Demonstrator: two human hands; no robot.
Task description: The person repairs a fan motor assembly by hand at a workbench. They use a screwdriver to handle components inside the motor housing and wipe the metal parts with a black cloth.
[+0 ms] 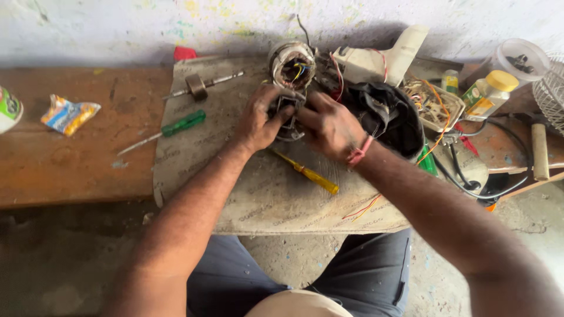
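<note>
My grey trousers [364, 270] fill the near edge, below the worn cardboard sheet [235, 188] that covers part of the scuffed wooden counter [70, 158]. A yellow-handled screwdriver [308, 173] lies on the cardboard just under my wrists. My left hand [255, 120] and right hand [329, 126], a pink band on its wrist, meet at a small dark square part [288, 105]; the fingers of both curl closed on it from either side. Just beyond it sits the round motor stator [292, 63], with coloured wires in its hollow. To the left lie a green-handled screwdriver [176, 126] and a metal rotor shaft [200, 86]. On the right, a crumpled black housing [388, 114] sits before a cream plastic casing [382, 58].
</note>
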